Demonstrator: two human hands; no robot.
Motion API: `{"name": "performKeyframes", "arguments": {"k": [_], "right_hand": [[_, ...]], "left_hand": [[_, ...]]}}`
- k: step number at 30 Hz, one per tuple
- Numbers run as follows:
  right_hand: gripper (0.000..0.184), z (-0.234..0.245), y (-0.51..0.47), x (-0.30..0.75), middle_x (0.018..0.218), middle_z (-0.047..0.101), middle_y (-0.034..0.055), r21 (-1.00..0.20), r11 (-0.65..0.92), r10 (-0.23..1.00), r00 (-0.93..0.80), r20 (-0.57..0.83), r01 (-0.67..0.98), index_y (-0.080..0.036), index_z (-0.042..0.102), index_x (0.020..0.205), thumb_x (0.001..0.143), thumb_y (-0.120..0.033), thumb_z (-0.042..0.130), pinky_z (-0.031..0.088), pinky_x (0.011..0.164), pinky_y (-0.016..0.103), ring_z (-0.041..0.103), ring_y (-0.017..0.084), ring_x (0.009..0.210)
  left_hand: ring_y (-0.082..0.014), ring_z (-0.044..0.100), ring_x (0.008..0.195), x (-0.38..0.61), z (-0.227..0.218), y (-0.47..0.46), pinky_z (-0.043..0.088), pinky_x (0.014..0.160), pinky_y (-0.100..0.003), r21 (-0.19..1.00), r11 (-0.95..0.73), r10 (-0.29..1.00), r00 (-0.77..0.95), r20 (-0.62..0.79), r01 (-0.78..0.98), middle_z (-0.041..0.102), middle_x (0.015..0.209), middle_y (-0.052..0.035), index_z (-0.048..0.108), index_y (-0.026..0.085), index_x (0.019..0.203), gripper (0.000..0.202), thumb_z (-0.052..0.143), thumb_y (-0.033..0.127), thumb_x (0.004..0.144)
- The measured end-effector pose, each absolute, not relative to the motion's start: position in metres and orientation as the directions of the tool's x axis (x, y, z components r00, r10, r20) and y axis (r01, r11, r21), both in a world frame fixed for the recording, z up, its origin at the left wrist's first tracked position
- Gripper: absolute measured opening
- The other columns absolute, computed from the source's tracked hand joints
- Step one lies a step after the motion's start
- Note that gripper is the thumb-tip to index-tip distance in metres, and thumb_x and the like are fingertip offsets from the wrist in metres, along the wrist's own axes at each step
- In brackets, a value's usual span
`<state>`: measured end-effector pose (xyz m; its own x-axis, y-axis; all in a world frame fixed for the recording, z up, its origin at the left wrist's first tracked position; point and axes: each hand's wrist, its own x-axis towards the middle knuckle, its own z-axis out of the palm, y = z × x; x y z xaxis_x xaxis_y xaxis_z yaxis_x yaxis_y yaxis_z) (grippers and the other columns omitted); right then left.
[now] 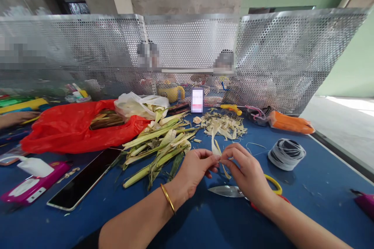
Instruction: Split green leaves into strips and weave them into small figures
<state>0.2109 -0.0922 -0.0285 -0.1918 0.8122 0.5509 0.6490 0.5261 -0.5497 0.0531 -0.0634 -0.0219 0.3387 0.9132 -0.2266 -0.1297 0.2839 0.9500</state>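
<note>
Both my hands meet over the blue table, pinching one pale leaf strip between them. My left hand, with a gold bangle on the wrist, grips the strip with thumb and fingers closed. My right hand pinches the same strip from the right. Under my right hand lie scissors with yellow and red handles. A pile of green and pale leaf stalks lies just left of my hands. Shredded pale leaf scraps sit beyond them.
A red plastic bag and a white bag lie at the left. A phone, a pink case, a coil of white cord and an orange pouch lie around. A perforated metal screen walls the far edge; another person's hand rests at far left.
</note>
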Motion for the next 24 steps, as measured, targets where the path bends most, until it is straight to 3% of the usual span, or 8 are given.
{"name": "performKeyframes", "arguments": {"k": [7,13,24], "right_hand": [[0.012,-0.0337,-0.0895,0.2103,0.099,0.063,0.005,-0.719,0.398,0.899,-0.086,0.429,0.569,-0.022,0.055,0.077,0.088,-0.023,0.05,0.044,0.084,0.032,0.058,0.021,0.098],[0.012,-0.0336,-0.0896,0.2092,0.071,0.061,-0.0011,-0.787,0.282,0.951,-0.051,0.305,0.548,-0.021,0.058,0.078,0.086,-0.028,0.052,0.042,0.063,0.026,0.055,0.016,0.069],[0.015,-0.0333,-0.0887,0.2089,0.069,0.065,0.0005,-0.787,0.281,0.943,-0.006,0.332,0.55,-0.02,0.062,0.074,0.083,-0.031,0.057,0.043,0.063,0.027,0.058,0.017,0.067]], "left_hand": [[-0.0105,0.056,0.054,0.0548,-0.0225,-0.0649,0.038,0.045,-0.019,0.995,0.101,0.958,0.271,-0.099,0.004,0.062,0.06,0.0009,0.068,0.015,0.071,0.013,0.066,0.027,0.072],[-0.0124,0.06,0.058,0.0544,-0.0227,-0.065,0.04,0.047,-0.019,0.996,0.08,0.963,0.255,-0.087,0.039,0.064,0.059,0.0008,0.067,0.016,0.07,0.01,0.064,0.025,0.073],[-0.013,0.061,0.058,0.0524,-0.0204,-0.0624,0.041,0.049,-0.02,0.994,0.08,0.955,0.281,-0.096,0.07,0.067,0.062,-0.0009,0.067,0.016,0.069,0.011,0.062,0.025,0.074]]}}
